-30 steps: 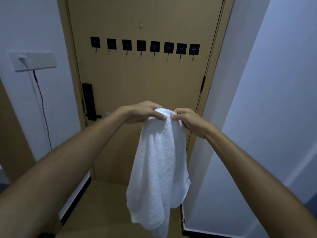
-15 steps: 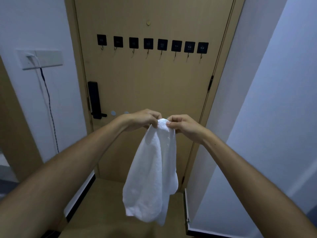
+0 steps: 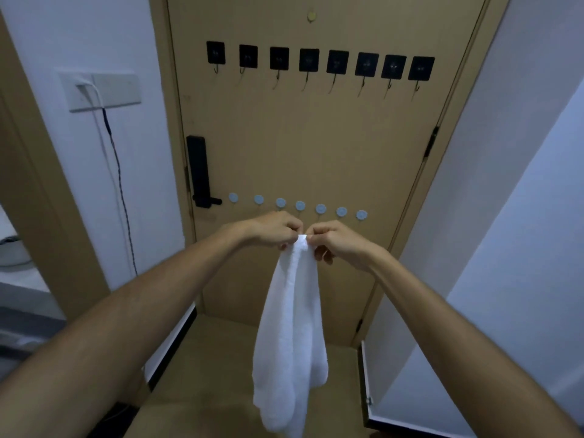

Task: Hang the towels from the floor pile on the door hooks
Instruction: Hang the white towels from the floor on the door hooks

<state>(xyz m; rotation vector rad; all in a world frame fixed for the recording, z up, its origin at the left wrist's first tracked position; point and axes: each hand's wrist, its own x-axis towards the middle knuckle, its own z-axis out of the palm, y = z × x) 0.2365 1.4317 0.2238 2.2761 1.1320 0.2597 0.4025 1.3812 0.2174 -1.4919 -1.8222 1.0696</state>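
Over the last second the two hands have drawn together along the top edge of the white towel (image 3: 292,324), so what was a broad bunched handful is now gathered to a small peak pinched between them; the view has also shifted, so a lower row of pale round hooks (image 3: 300,205) on the door (image 3: 316,147) now shows just above the knuckles. That suggests the person is forming a point or loop to slip over a hook, with the hanging itself not yet done. The left hand (image 3: 273,229) is closed tight on the towel's top at its left side, and the right hand (image 3: 335,243) is closed on the same peak from the right, fingertips nearly touching. The towel hangs in the air in front of the door, clear of it as far as can be told, its long axis vertical, narrow end up at the hands and loose folds pointing down toward the floor (image 3: 205,374). The upper row of black square hooks (image 3: 337,62) is bare and well above the hands.
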